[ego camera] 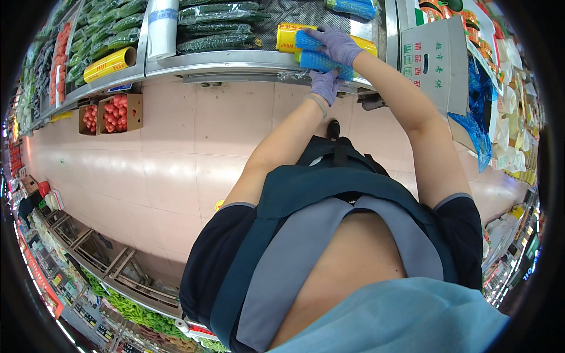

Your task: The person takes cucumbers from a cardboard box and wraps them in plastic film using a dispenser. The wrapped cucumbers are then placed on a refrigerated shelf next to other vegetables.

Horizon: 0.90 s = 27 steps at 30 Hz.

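Both my hands wear thin purple gloves and meet at the metal front edge of a produce display. My right hand (337,44) lies over an upper piece of produce in a blue foam net (308,40), fingers curled on it. Just below, my left hand (325,84) grips a lower blue foam-netted piece (324,62) from underneath. Foam hides what is inside both. Behind them a yellow roll of plastic wrap (289,35) lies along the display edge, partly covered by my right hand. Crumpled clear film (293,76) hangs by the rail.
Film-wrapped cucumbers (216,42) lie left of my hands, beside a white bag roll (162,31) and another yellow roll (108,65). More blue-netted produce (353,8) sits farther back. At right stands an open cardboard box (435,66). Boxes of tomatoes (115,114) rest on the floor.
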### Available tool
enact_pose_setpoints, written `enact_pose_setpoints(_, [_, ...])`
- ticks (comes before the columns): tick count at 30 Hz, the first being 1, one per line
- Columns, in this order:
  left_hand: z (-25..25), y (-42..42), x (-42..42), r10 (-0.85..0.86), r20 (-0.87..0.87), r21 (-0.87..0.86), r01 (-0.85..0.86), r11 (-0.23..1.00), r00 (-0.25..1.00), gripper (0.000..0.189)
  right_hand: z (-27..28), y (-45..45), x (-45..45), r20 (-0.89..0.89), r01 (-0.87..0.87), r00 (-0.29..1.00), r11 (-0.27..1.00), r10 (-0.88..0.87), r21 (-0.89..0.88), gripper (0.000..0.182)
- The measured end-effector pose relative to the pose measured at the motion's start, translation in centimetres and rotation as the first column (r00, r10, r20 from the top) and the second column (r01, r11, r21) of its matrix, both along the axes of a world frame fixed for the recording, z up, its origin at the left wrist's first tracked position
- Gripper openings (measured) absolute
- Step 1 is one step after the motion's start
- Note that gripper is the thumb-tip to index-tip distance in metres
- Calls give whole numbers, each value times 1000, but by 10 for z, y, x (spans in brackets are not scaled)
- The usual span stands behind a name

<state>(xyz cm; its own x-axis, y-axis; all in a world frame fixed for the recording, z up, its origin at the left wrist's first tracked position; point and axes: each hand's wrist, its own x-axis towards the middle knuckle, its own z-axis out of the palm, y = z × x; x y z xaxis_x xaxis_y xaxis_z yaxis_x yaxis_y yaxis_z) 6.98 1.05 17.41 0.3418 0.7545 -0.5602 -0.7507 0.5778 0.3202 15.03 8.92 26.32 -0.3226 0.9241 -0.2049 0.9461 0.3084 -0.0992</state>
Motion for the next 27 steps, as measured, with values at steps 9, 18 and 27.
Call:
enact_pose_setpoints(9, [-26, 0, -45, -393, -245, 152, 435, 887, 886, 35, -38, -61, 29, 186, -5, 982, 980, -32, 199, 99])
enact_pose_setpoints(18, [-141, 13, -107, 27, -996, 46, 249, 967, 79, 55, -49, -62, 30, 168, 70, 981, 983, -99, 171, 106])
enact_pose_setpoints(27, [-138, 17, -155, -46, -936, -311, 760, 571, -349, 32, -41, -58, 28, 175, 48, 982, 988, -73, 145, 108])
